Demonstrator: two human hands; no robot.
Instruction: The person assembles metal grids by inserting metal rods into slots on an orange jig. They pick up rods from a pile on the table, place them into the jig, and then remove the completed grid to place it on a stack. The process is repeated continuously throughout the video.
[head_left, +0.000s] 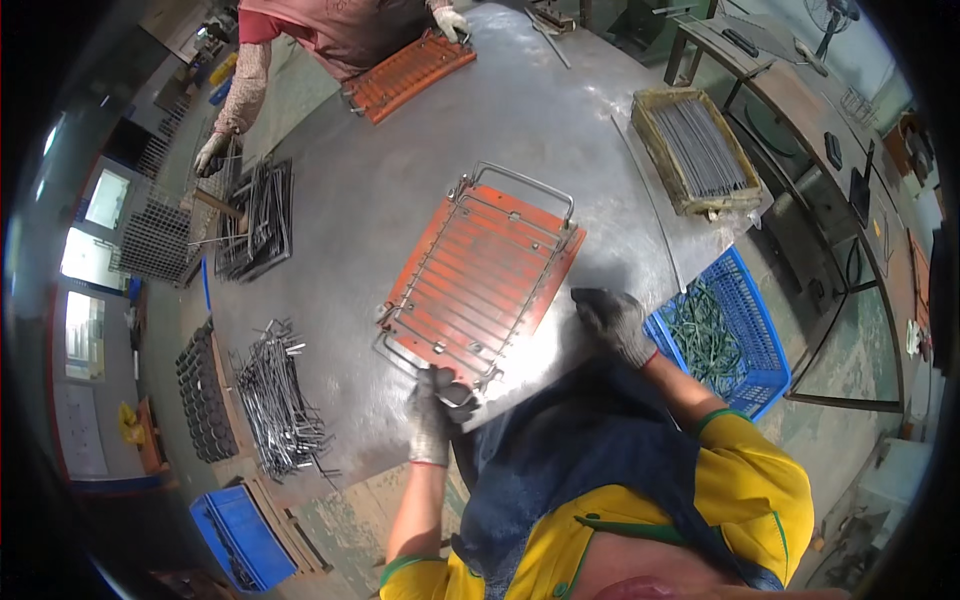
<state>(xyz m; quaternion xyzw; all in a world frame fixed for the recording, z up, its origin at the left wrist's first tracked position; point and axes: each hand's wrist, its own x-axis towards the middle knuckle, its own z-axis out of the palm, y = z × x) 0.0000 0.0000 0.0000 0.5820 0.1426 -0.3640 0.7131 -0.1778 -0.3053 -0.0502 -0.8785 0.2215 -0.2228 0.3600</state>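
An orange-red jig plate [497, 250] lies at a slant on the metal table in front of me, with thin steel rods laid across it. A bent-wire frame with a loop handle [530, 180] at its far end sits on the plate. My left hand [432, 415], in a grey glove with dark fingers, is closed at the near left corner, around the near wire loop [395, 355]. Its fingertips partly hide that corner. To the right of the plate, my gloved right hand [615, 322] is held over the table, fingers extended, with nothing visible in it.
A blue basket [775, 350] of green strips stands at right, beyond it a box [685, 205] of straight rods. Bent wire pieces [280, 405] and wire frames [258, 225] lie at left. Across the table [350, 220], another person's gloved hand [452, 22] touches a second orange jig [415, 75].
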